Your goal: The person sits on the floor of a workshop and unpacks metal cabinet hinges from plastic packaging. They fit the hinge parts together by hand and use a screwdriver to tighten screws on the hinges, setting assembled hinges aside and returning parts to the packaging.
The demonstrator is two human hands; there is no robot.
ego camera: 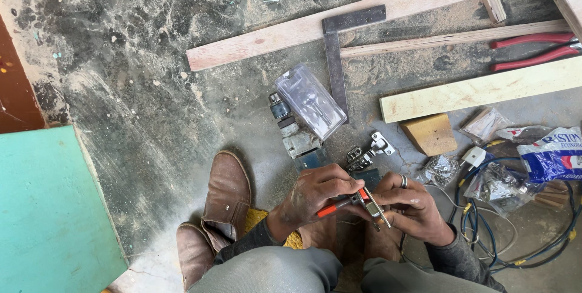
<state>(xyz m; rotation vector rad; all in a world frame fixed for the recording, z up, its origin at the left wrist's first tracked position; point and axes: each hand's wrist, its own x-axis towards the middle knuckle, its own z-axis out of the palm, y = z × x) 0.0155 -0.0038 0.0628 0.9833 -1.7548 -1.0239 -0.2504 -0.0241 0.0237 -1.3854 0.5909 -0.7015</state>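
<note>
Person is sitting on a dusty concrete floor (151,105), working right over the knees. Left hand (312,196) is closed round an orange-handled screwdriver (339,204), tip pointing into a small metal hinge (374,205) that the right hand (412,205) is pinching betw. thumb & fingers; a ring is showing on that hand. So the hinge is sitting in the right hand, just above the lap, touching the driver tip as far as I can tell; the exact screw is too small to make out. To do this well, imo: keep the driver in line w/ the screw, press in before turning, and keep the right-hand pinch firm so the hinge isn't twisting w/ the tool. Slipping is the risk, since the tip is pointing toward the right palm. A second hinge (370,152) is lying on the floor just beyond the hands, beside a power drill (297,138) w/ a clear plastic blister pack (310,102) resting over it. Farther off: a steel try square (339,56) across a wood batten (345,17), red-handled pliers (533,50) and a tangle of blue cable (485,220) at right.
</note>
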